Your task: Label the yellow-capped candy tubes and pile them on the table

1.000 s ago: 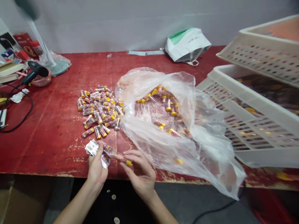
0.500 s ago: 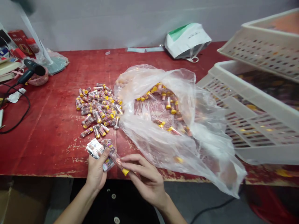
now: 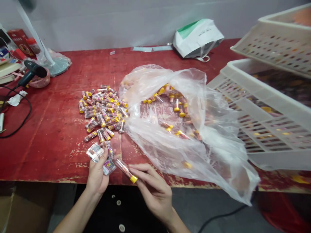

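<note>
My left hand (image 3: 97, 174) is closed on a stack of small printed labels (image 3: 95, 152) at the table's near edge. My right hand (image 3: 152, 186) pinches a clear tube with a yellow cap (image 3: 126, 170), held slanted between the two hands. Just beyond lies a pile of labelled yellow-capped tubes (image 3: 103, 111) on the red table (image 3: 53, 129). To the right, a large clear plastic bag (image 3: 191, 129) lies open with more tubes inside.
White slotted crates (image 3: 269, 97) are stacked at the right. A white and green bag (image 3: 196, 38) sits at the back. At the far left are a black handheld device (image 3: 32, 71) with its cable, red boxes (image 3: 20, 40) and books.
The tube in my right hand has separated from the labels and shifted slightly right. My left hand still grips the label stack. The view has drifted a little.
</note>
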Action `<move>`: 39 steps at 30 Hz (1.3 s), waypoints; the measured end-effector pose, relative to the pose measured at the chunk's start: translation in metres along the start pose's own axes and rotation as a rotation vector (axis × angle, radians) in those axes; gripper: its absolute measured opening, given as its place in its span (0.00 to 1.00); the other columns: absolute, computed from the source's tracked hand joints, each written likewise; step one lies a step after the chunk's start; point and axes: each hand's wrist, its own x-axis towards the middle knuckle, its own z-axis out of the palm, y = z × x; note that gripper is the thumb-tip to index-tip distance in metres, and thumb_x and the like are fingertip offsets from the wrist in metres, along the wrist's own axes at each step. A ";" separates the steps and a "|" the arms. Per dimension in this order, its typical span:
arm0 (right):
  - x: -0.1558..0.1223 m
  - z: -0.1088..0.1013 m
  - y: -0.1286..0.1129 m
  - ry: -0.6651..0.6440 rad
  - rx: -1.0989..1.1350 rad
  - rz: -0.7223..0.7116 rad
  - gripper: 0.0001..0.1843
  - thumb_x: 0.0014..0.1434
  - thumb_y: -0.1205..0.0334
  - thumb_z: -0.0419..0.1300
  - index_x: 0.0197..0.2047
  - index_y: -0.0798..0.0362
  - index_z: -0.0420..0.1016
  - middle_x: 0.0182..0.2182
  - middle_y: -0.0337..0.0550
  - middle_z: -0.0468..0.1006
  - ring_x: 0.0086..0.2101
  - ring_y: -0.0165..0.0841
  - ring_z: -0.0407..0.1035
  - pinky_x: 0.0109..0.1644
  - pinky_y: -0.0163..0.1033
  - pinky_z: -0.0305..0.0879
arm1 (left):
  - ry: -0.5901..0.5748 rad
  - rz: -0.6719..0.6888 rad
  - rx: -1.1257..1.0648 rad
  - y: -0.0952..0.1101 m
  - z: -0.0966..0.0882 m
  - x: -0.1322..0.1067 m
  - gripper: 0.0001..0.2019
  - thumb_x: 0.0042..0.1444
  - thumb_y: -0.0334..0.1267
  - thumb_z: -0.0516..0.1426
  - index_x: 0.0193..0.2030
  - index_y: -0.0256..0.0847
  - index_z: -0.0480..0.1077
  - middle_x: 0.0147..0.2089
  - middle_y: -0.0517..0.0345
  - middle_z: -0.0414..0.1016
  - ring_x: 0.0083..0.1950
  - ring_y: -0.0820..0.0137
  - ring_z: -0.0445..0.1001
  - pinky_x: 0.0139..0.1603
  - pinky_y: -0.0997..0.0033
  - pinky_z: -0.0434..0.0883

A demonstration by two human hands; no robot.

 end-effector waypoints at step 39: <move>0.015 0.044 0.014 0.302 0.043 0.064 0.19 0.59 0.77 0.61 0.46 0.44 0.81 0.39 0.43 0.82 0.40 0.36 0.75 0.45 0.43 0.71 | -0.113 -0.032 0.121 -0.016 -0.008 -0.020 0.17 0.39 0.34 0.72 0.38 0.36 0.76 0.38 0.54 0.81 0.38 0.68 0.79 0.44 0.68 0.74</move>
